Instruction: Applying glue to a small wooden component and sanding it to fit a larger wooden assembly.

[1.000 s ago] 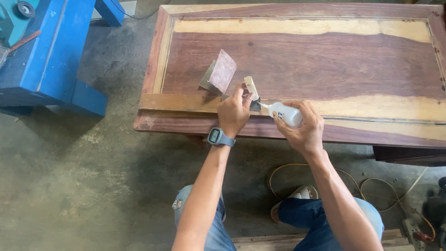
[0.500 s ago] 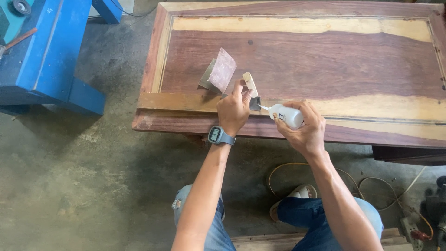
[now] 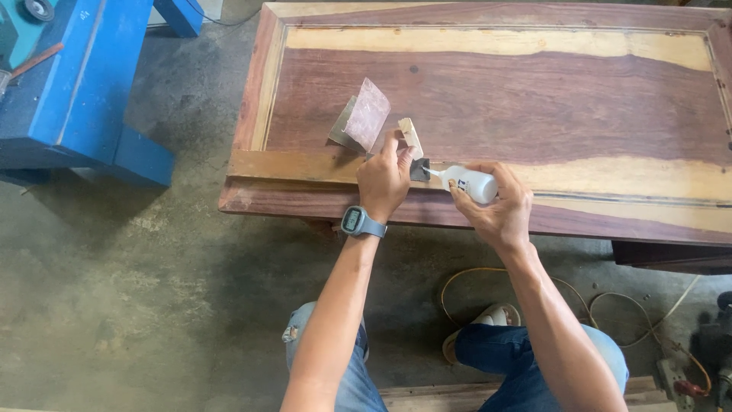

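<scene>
A large reddish wooden door panel (image 3: 534, 99) lies flat in front of me. My left hand (image 3: 383, 181), with a grey watch on the wrist, pinches a small scraper (image 3: 412, 149) with a pale wooden handle and dark blade, set against the panel's near rail. My right hand (image 3: 497, 207) grips a small white squeeze bottle (image 3: 470, 183), its thin nozzle pointing left and touching the spot by the scraper blade. A folded sheet of sandpaper (image 3: 362, 116) rests on the panel just behind my left hand.
A blue machine stand (image 3: 76, 99) sits on the concrete floor at the left. A yellow cable (image 3: 610, 301) loops on the floor under my right arm. Wooden boards (image 3: 473, 397) lie between my knees, and tool parts (image 3: 713, 343) sit at the right edge.
The bottle has tipped flatter and its nozzle has crept a little left toward the scraper blade. My left hand and the scraper have barely shifted.
</scene>
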